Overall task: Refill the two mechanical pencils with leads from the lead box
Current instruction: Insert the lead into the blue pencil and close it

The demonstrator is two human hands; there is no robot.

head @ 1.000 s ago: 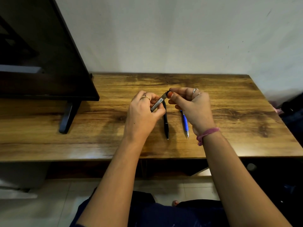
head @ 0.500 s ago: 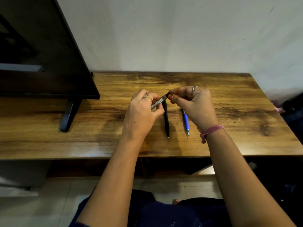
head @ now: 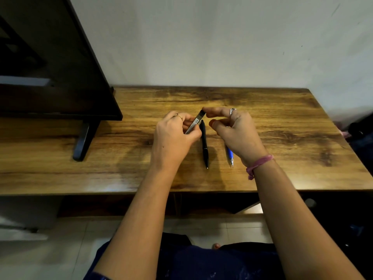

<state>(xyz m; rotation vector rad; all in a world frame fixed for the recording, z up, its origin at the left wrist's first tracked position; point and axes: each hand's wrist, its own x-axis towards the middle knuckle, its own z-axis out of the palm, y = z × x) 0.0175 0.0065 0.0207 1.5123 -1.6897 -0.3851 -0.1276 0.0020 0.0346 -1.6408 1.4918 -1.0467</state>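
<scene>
Since half a second ago, the right hand point(head: 235, 128) is parting its thumb from the lead box point(head: 195, 123), so the pinch on the box's dark cap end is loosening; only the forefinger tip is now lying at the cap, at about 12 o'clock of the hands.

Going by size, the bench point(head: 282, 122) is carrying everything, with a dark monitor point(head: 50, 67) standing at its 9 o'clock side on a black foot point(head: 81, 142). The left hand point(head: 173, 136) is gripping the lead box between thumb and curled fingers. The right hand is hanging half-curled and holding nothing that I can make out; whether a lead is pinched there is too fine to tell.

The black pencil point(head: 204, 143) is lying on the bench between the hands, just beside the left thumb, its long axis running 12 to 6 o'clock with the tip at 6. The blue pencil point(head: 230, 156) is lying parallel at 3 o'clock of it, mostly under the right wrist.

The lead box is slanting from 7 to 1 o'clock, cap end toward the right hand, which is the nearer one for opening it.
</scene>
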